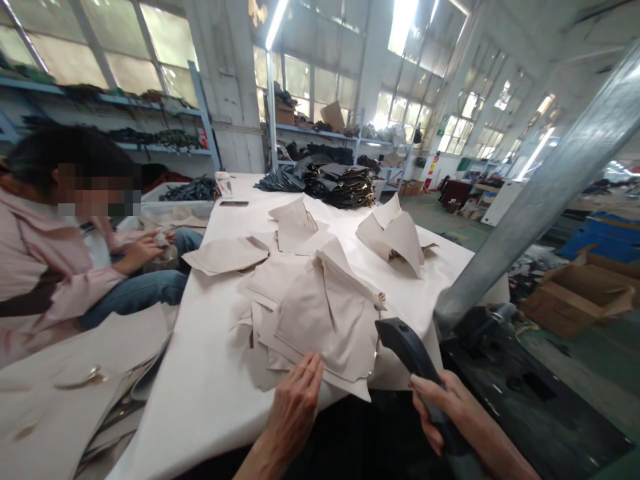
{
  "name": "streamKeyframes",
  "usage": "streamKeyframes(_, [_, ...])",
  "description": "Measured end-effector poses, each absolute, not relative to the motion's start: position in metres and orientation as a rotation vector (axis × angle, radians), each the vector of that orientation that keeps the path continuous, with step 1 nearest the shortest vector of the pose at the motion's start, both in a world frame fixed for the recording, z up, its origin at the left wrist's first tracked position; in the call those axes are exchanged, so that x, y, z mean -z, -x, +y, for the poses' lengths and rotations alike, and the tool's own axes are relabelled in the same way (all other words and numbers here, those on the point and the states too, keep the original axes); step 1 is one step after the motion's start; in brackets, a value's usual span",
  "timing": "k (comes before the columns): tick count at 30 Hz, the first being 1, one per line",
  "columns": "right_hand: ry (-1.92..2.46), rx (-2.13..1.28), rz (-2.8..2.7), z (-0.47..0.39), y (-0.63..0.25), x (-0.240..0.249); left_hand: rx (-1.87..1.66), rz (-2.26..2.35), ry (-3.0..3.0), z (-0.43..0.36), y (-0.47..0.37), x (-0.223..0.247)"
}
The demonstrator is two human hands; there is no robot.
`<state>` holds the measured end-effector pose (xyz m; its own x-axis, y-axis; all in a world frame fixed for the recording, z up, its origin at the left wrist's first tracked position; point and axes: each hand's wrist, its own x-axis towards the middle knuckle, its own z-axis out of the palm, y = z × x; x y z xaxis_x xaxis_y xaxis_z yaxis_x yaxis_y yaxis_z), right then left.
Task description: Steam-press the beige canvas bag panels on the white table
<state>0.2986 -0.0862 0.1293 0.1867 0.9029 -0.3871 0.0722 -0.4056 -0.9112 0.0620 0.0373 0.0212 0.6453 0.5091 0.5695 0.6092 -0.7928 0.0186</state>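
Beige fabric pieces lie in a loose, layered pile on the white table. My left hand rests on the near edge of the pile, its fingers stretched out flat against the top piece. To the right, my right hand is closed around a black vacuum hose handle. The handle's curved mouth points toward the pile's right edge, where small brassy bits show. Whether the mouth touches the fabric I cannot tell.
The white table also bears another folded beige piece, a dark stack, a phone and a cup. A slanted metal post rises at right. A seated person handles fabric at left, near more beige pieces.
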Motion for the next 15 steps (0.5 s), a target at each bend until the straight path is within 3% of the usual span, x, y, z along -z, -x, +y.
streamKeyframes(15, [1.513, -1.312, -0.971, 0.022, -0.334, -0.115, 1.121, -0.797, 2.674, 0.061, -0.088, -0.029])
